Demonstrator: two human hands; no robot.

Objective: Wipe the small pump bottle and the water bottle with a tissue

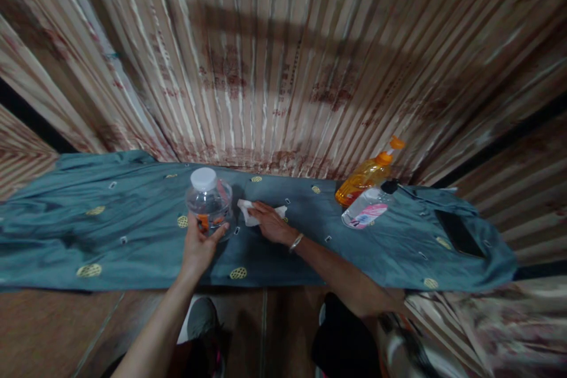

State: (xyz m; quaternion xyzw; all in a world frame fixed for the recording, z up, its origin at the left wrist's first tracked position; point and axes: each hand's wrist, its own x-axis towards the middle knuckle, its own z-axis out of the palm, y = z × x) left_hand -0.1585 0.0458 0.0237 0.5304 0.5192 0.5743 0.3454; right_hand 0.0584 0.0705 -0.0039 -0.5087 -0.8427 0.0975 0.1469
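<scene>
My left hand point(201, 248) grips the lower side of a clear plastic jar point(209, 204) with a white lid, which stands upright on the cloth-covered table. An orange patch shows on the jar near my thumb. To the right of the jar, my right hand point(271, 223) presses a crumpled white tissue point(248, 212) against the cloth. Its fingers lie over the tissue, and a bracelet circles the wrist. The tissue and the jar are a short distance apart.
An orange pump bottle point(364, 180) and a clear spray bottle point(365, 208) with a pink label stand at the right. Further right lies a dark phone point(459, 233). Green patterned cloth point(146, 248) covers the table, and a pleated curtain point(266, 71) hangs behind it.
</scene>
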